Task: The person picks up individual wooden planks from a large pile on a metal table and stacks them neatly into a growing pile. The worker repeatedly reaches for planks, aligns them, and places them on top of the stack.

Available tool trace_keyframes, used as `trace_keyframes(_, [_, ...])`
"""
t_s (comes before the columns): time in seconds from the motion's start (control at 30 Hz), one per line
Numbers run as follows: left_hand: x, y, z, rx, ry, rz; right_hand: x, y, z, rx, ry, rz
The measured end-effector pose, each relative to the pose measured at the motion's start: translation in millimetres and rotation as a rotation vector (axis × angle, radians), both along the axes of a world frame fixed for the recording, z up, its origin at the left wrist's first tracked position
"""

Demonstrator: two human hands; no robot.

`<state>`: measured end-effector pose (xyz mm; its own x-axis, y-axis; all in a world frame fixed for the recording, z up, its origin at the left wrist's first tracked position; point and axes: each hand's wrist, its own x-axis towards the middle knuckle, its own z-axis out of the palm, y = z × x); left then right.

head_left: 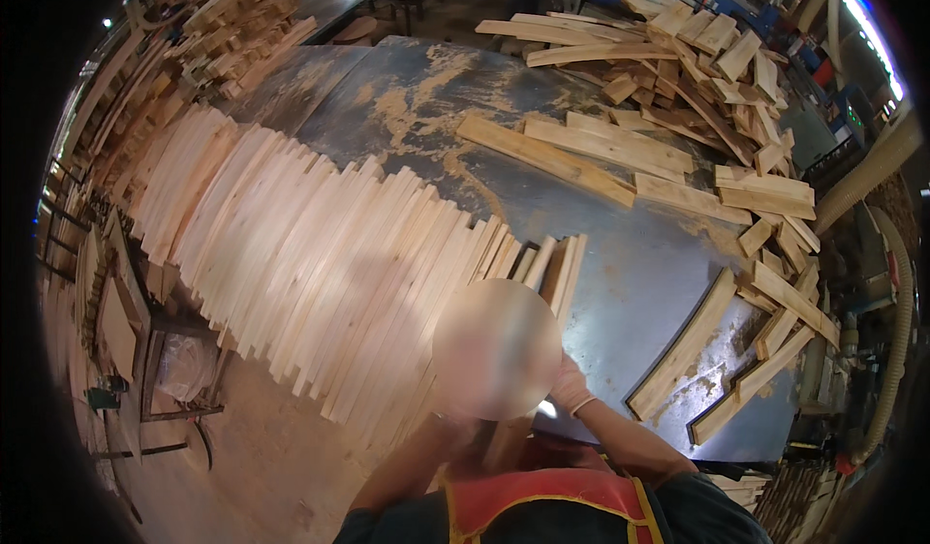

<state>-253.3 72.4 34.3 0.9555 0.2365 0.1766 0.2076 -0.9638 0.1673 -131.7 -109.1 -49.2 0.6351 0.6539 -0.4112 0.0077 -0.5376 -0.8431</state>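
A round blurred patch covers the middle of my work area, hiding most of the fingers of both hands. My left hand (453, 432) shows only in part at the patch's lower edge, beside a wooden board (510, 439) that runs from under the patch toward my body. My right hand (572, 386), in a light glove, reaches in at the patch's right edge. Whether either hand grips the board cannot be made out. Beyond the patch, a few narrow boards (568, 271) stick out. To the left lies a long row of pale wooden strips (320, 263), packed side by side.
A metal table (605, 321) dusted with sawdust spreads ahead and right. Loose boards (683, 345) lie on its right side, with a heap of offcuts (717, 89) at the far right. Stacked lumber (208, 55) stands far left. A ribbed hose (896, 331) hangs at right.
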Motion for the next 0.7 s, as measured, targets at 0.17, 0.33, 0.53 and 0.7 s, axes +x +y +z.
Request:
trace_keyframes(0.17, [26,8,-8,-0.287,-0.043,0.040,21,24,70,0.033,-0.085,0.602])
trace_keyframes(0.33, [29,-5,-1,-0.029,0.037,-0.023,247,10,-5,0.198,-0.464,0.655])
trace_keyframes(0.53, [43,3,4,-0.042,0.053,-0.024,412,74,18,-0.534,-1.026,0.169])
trace_keyframes(0.7, [40,-1,7,-0.039,0.053,-0.001,375,74,70,-0.606,-0.692,0.235])
